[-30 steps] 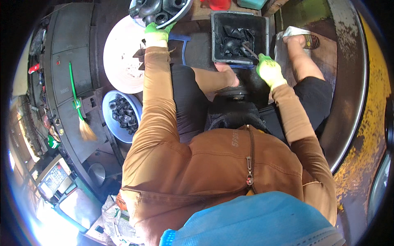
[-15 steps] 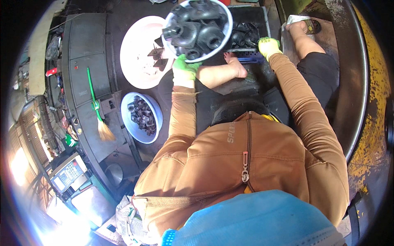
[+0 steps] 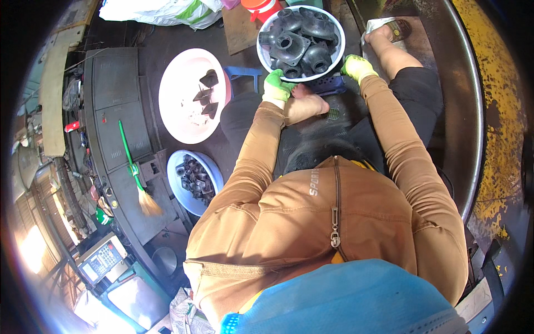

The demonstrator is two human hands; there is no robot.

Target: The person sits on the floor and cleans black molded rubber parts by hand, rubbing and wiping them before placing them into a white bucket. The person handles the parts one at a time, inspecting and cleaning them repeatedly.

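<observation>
Gloved hands (image 3: 276, 87) at white basin (image 3: 342, 39); black parts (image 3: 295, 51) inside

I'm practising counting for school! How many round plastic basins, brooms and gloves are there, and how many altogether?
Basins: 3 (white basin, pink basin, blue basin)
Brooms: 1 (green-handled broom)
Gloves: 2 (left glove, right glove)
Total: 6
</observation>
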